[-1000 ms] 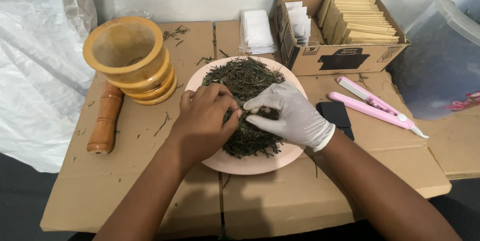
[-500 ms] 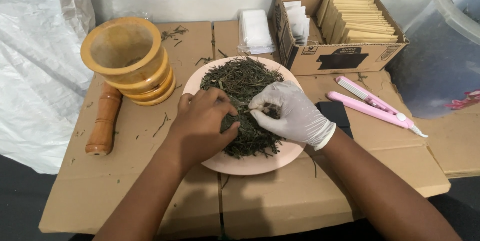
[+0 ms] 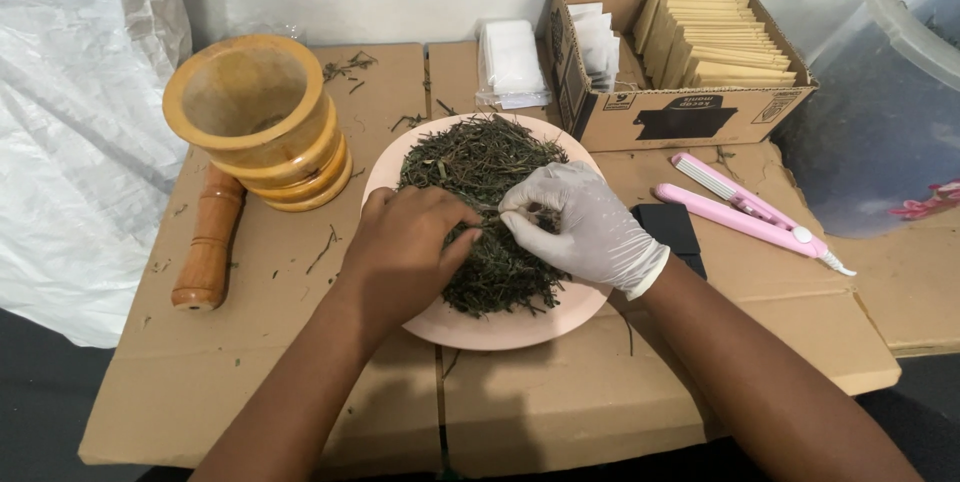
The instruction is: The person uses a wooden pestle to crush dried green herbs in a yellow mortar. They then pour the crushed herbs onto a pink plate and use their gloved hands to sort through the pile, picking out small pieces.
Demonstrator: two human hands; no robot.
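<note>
A pink plate [image 3: 500, 327] heaped with dried green herbs [image 3: 480, 157] lies on flattened cardboard. My bare left hand [image 3: 405, 247] rests on the pile's near left side, fingers curled into the herbs. Beside it my right hand [image 3: 585, 222], in a white glove, pinches a thin herb stem between thumb and fingertips. The two hands nearly touch over the middle of the plate.
A wooden mortar [image 3: 255, 117] stands at the left with its pestle [image 3: 210, 242] lying beside it. Behind the plate are a stack of white sachets [image 3: 510, 62] and a cardboard box [image 3: 680, 112] of tan envelopes. A pink heat sealer [image 3: 745, 212], a black pad [image 3: 670, 227] and a translucent bin [image 3: 885, 112] sit to the right.
Both hands have shifted slightly on the pile. The gloved right hand's fingers have drawn together into a pinch on a stem near the left hand.
</note>
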